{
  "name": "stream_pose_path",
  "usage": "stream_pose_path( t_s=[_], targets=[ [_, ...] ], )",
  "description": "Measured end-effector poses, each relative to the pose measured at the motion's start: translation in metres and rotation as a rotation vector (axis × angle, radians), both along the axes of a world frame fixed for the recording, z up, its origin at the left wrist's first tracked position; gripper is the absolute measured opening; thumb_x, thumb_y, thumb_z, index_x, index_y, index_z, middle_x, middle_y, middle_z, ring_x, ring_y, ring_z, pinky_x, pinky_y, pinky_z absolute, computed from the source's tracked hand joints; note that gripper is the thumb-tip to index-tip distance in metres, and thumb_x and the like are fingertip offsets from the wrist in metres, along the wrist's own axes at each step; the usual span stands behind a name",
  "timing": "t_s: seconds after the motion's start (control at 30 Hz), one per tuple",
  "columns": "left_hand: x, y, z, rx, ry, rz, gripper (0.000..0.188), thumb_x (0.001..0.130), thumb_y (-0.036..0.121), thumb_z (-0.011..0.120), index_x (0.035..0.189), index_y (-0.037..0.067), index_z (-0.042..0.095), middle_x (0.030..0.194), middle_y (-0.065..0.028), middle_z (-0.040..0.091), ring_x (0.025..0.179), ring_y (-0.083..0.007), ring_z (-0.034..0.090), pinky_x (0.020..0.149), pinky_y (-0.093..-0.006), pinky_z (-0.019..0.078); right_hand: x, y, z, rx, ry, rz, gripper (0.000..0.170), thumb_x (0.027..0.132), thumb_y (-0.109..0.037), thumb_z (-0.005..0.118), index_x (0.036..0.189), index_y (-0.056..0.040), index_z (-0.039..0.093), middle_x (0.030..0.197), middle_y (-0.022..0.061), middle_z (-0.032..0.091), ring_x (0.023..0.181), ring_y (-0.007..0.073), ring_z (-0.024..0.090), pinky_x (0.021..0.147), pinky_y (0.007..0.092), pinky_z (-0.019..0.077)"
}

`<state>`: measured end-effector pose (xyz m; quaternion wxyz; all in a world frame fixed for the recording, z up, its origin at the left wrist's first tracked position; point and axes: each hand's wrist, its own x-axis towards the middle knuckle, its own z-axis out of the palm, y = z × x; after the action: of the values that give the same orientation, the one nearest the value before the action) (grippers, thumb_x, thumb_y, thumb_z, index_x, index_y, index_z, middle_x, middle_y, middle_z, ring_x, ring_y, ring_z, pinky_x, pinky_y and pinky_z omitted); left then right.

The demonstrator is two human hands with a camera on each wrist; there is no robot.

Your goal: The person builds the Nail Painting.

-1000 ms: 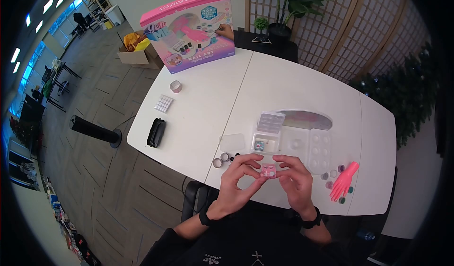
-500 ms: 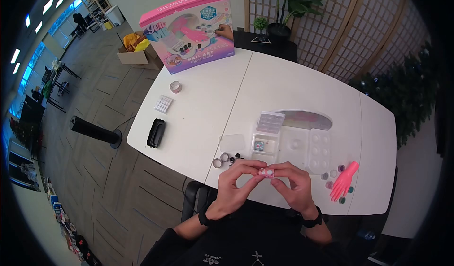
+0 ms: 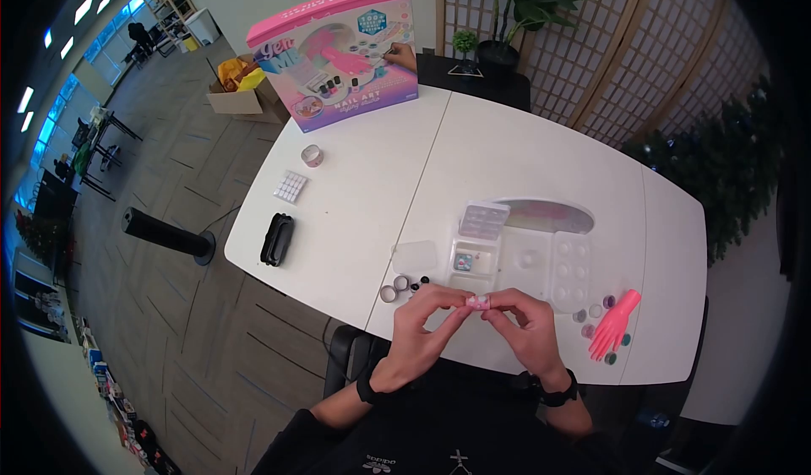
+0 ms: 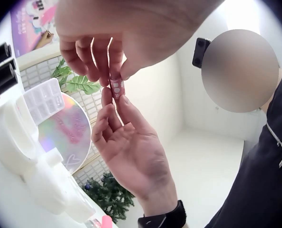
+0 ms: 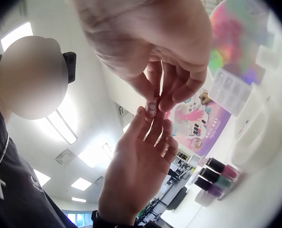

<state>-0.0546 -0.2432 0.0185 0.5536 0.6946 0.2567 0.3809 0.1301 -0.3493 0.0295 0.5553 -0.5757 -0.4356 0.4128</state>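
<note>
While pinching one side of a small pink box (image 3: 479, 303) between thumb and fingertips of the left hand (image 3: 417, 330), holds its opposite side the same way with the right hand (image 3: 530, 331). Leaves only a narrow gap between thumb and fingers on each side, filled by the box. Bends the right hand's other fingers loosely in the left wrist view. Holds the box above the near part of the white table (image 3: 355, 213), in front of the open white case (image 3: 517, 249). Cannot tell how many fingertips to count as touching. Has black-capped bottles (image 5: 210, 174) near the left hand and, beyond the right hand, a pink model hand (image 3: 617, 321) beside small round pots (image 3: 609, 302).
</note>
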Motion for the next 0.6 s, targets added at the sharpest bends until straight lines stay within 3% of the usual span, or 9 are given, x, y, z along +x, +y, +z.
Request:
stream_pose_path(
  t_s=[0.2,0.3,0.4,0.5,0.6],
  targets=[
    [0.004,0.009,0.001,0.182,0.141,0.016,0.020,0.098,-0.001,0.079,0.118,0.002,0.076,0.125,-0.0115,0.079,0.117,-0.0291,0.072,0.098,-0.0382,0.0565,0.004,0.014,-0.010,-0.072,0.181,-0.059,0.019,0.104,-0.004,0.076,0.122,0.0002,0.076,0.113,0.0074,0.082,0.097,0.0129,0.075,0.090,0.0293,0.0588],
    [0.008,0.012,0.006,0.296,0.269,0.074,0.030,0.097,0.001,0.079,0.126,0.004,0.074,0.134,-0.0104,0.076,0.124,-0.0319,0.069,0.099,-0.0419,0.0567,0.013,0.028,-0.018,-0.154,0.186,-0.119,0.017,0.106,-0.009,0.076,0.120,0.0000,0.077,0.110,0.0071,0.082,0.088,0.0108,0.073,0.081,0.0286,0.0582],
    [0.010,0.019,-0.001,0.453,0.454,0.082,0.033,0.097,0.007,0.079,0.130,0.006,0.072,0.142,-0.0097,0.071,0.132,-0.0338,0.064,0.101,-0.0459,0.0555,0.018,0.045,-0.023,-0.262,-0.018,-0.224,0.019,0.107,-0.016,0.075,0.117,0.0004,0.078,0.102,0.0069,0.083,0.076,0.0095,0.069,0.071,0.0275,0.0558],
    [0.013,0.024,-0.012,0.675,0.646,0.040,0.034,0.098,0.014,0.078,0.130,0.006,0.072,0.149,-0.0119,0.065,0.140,-0.0371,0.057,0.106,-0.0502,0.0517,0.018,0.060,-0.028,-0.331,-0.222,-0.263,0.022,0.106,-0.020,0.076,0.115,-0.0001,0.080,0.095,0.0100,0.083,0.069,0.0146,0.071,0.069,0.0300,0.0567],
    [0.021,0.024,-0.022,0.803,0.768,0.005,0.036,0.099,0.020,0.077,0.130,0.004,0.071,0.153,-0.0148,0.060,0.145,-0.0402,0.052,0.112,-0.0533,0.0466,0.014,0.071,-0.029,-0.382,-0.414,-0.239,0.024,0.106,-0.023,0.075,0.114,-0.0015,0.081,0.095,0.0142,0.083,0.074,0.0271,0.077,0.073,0.0366,0.0598]
  ],
)
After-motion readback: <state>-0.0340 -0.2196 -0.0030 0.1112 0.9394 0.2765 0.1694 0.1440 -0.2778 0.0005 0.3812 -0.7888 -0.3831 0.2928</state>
